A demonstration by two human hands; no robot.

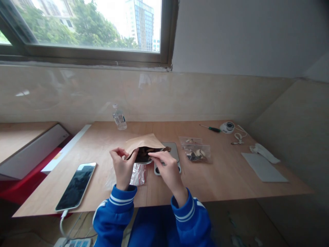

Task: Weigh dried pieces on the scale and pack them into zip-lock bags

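My left hand [123, 166] grips the left edge of a brown kraft paper bag [144, 141] between thumb and fingers. The bag's mouth is spread toward me, and dark brown dried pieces show inside it. My right hand [166, 168] is at the right side of the mouth, fingers pinched together; whether they hold the rim or a piece is hard to make out. Behind the right hand lies a flat silver kitchen scale [173, 148], partly covered by the bag and hand. Clear zip bags with a red seal line [138, 175] lie on the table below the paper bag.
Right of the scale sit clear zip bags of dried pieces [197, 153]. A phone [77, 187] on a cable lies at left, a plastic bottle [119, 118] behind. Farther right are a screwdriver [214, 129], a white dome camera [227, 127] and a white sheet [264, 168].
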